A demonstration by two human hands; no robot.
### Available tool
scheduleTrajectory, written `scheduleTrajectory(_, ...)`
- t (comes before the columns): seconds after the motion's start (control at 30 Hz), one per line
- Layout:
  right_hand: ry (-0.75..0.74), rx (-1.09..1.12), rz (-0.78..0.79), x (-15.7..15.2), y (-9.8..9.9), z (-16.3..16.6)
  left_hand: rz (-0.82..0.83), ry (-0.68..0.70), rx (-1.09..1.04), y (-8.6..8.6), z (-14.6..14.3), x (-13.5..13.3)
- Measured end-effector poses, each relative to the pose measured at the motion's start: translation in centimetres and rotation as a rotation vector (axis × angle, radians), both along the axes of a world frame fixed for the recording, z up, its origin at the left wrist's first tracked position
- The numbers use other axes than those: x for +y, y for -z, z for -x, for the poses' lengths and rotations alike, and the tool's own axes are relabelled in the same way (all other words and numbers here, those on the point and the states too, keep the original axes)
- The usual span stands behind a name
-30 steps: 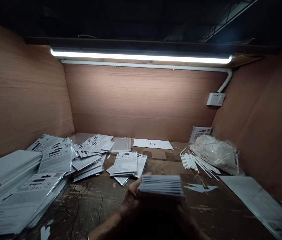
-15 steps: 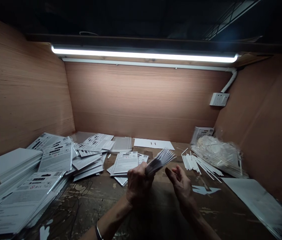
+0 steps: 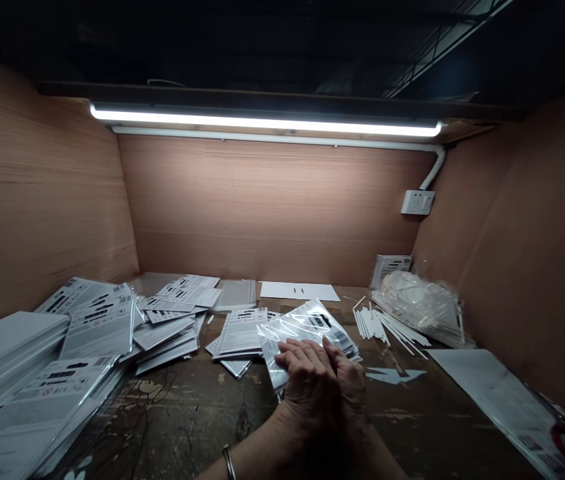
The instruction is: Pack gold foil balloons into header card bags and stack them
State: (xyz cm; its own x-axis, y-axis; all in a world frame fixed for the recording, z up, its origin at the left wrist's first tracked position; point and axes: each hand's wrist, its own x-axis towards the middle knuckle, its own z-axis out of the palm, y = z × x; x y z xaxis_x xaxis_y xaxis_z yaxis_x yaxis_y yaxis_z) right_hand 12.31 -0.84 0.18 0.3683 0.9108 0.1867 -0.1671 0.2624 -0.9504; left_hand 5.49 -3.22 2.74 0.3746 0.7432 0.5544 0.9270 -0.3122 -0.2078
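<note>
A stack of clear plastic packets with printed labels (image 3: 307, 327) lies flat on the dark worn table (image 3: 202, 413) in the middle. My left hand (image 3: 307, 380) rests on its near edge with fingers stretched out flat. My right hand (image 3: 349, 383) lies partly under the left one, fingers also laid flat on the packets. Both hands press down on the stack rather than gripping it.
Heaps of similar labelled packets (image 3: 97, 327) cover the left side, with a small pile (image 3: 239, 333) just left of my hands. White sticks (image 3: 377, 325) and a crumpled plastic bag (image 3: 419, 300) lie at the right. A white sheet (image 3: 299, 291) sits at the back. Wooden walls enclose the bench.
The fanned stack held up in my left hand has come down flat onto the table. Both hands now lie on top of it, one over the other.
</note>
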Motion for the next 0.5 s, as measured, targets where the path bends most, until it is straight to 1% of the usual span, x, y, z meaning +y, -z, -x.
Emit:
scheduleTrajectory(0.03,0.006,-0.009,0.013,-0.2,0.0,-0.4,0.060,0.056,-0.056,-0.1,0.4,-0.3)
scheduleTrajectory(0.1,0.012,-0.025,0.016,-1.0,0.0,-1.2,0.170,0.210,-0.222,-0.5,2.2,-0.3)
scheduleTrajectory(0.17,0.007,-0.102,0.031,-2.0,-0.4,-1.8,0.242,0.339,-0.468,-1.0,4.6,0.6)
scheduleTrajectory(0.2,-0.015,-0.157,0.035,-2.5,-0.7,-2.0,0.282,0.355,-0.616,-1.1,6.0,1.2)
scheduleTrajectory(0.23,-0.060,-0.211,0.031,-3.1,-1.1,-2.1,0.392,0.411,-0.734,-1.2,7.2,1.9)
scheduleTrajectory(0.3,-0.204,-0.299,0.016,-4.1,-2.0,-1.9,0.681,0.552,-0.933,-0.7,9.3,2.7)
scheduleTrajectory(0.33,-0.284,-0.335,0.014,-4.5,-2.4,-1.7,0.789,0.613,-1.017,-0.3,10.0,2.7)
scheduleTrajectory(0.37,-0.335,-0.373,0.015,-5.0,-2.7,-1.5,0.852,0.652,-1.098,0.2,10.6,2.4)
scheduleTrajectory(0.4,-0.346,-0.411,0.019,-5.4,-2.8,-1.3,0.869,0.662,-1.173,0.8,11.0,1.8)
scheduleTrajectory(0.43,-0.327,-0.447,0.026,-5.9,-2.8,-1.1,0.848,0.643,-1.240,1.4,11.3,1.1)
scheduleTrajectory(0.5,-0.251,-0.486,0.027,-6.8,-2.3,-0.8,0.768,0.562,-1.324,2.4,11.6,-0.4)
